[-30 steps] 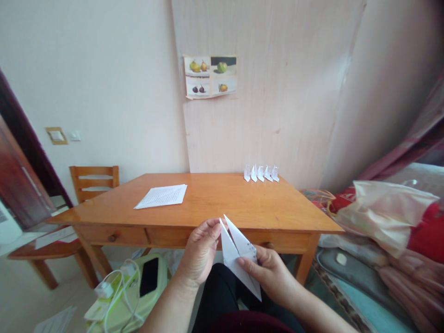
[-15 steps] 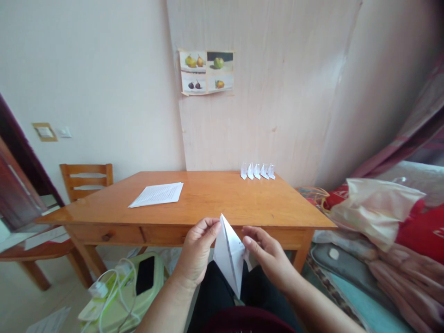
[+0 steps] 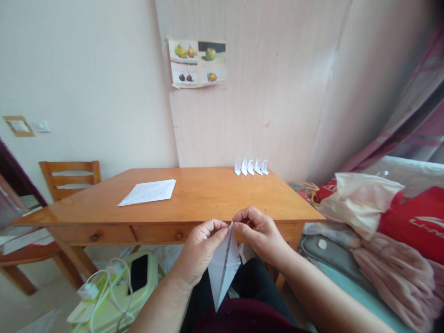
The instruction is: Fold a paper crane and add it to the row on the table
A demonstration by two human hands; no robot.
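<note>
A white folded paper, shaped like a long kite with a dark printed strip down its middle, hangs point-down above my lap. My left hand pinches it near its upper tip between thumb and fingers. At the same tip, my right hand is closed with thumb and forefinger pinching the paper's point. The fingertips of both hands nearly meet there, in front of the table's near edge.
On the wooden table lies a stack of printed sheets at left; several small folded paper pieces stand in a row at the back right. A phone and white cables rest on a green box at lower left. A chair stands left.
My right hand has moved up and left from the paper's right side to pinch its top tip. The paper has tilted, its lower point swinging left. The view has shifted slightly right.
</note>
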